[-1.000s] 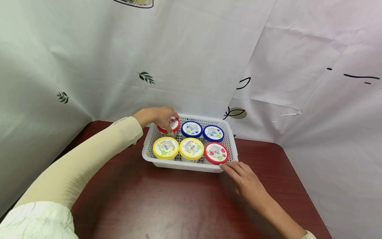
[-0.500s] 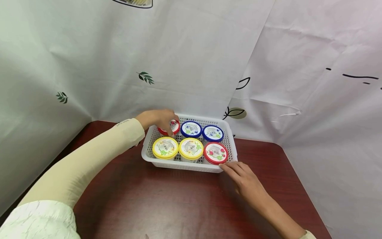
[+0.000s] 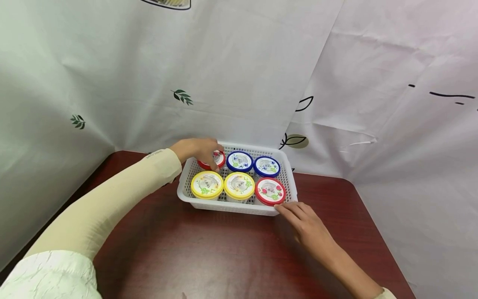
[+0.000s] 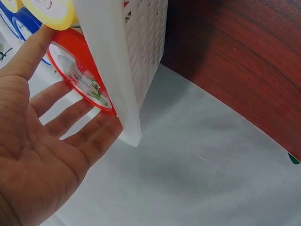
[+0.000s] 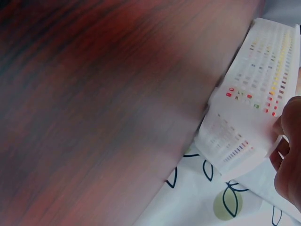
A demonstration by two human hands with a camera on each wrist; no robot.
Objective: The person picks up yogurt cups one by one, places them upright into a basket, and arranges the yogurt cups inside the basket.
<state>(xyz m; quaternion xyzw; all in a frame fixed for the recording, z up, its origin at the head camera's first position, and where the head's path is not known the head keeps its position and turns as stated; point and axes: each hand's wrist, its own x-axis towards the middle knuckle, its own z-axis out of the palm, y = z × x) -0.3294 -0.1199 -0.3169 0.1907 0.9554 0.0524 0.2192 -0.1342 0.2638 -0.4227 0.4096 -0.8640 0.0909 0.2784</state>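
Note:
A white perforated plastic basket (image 3: pixel 229 207) holds several round tubs with printed lids. At its back left corner my left hand (image 3: pixel 198 148) spans a red-lidded tub (image 3: pixel 220 158), partly covering the lid. The left wrist view shows the thumb at one side of that red lid (image 4: pixel 77 75) and the fingertips along the opposite rim. My right hand (image 3: pixel 309 224) holds the basket's near right corner, its fingers at the rim beside another red-lidded tub (image 3: pixel 270 191). In the right wrist view this hand (image 5: pixel 290 146) grips the corner of the basket (image 5: pixel 244 101).
Two yellow-lidded tubs (image 3: pixel 207 185) fill the front left, and two blue-lidded tubs (image 3: pixel 240 161) stand behind. The basket sits on a dark red wooden table (image 3: pixel 209 253) close to its back edge. A white printed cloth (image 3: pixel 239 74) hangs right behind it.
My left hand has dropped slightly over the red-lidded tub since a second ago, its thumb a little lower. The right hand and the basket stay in place.

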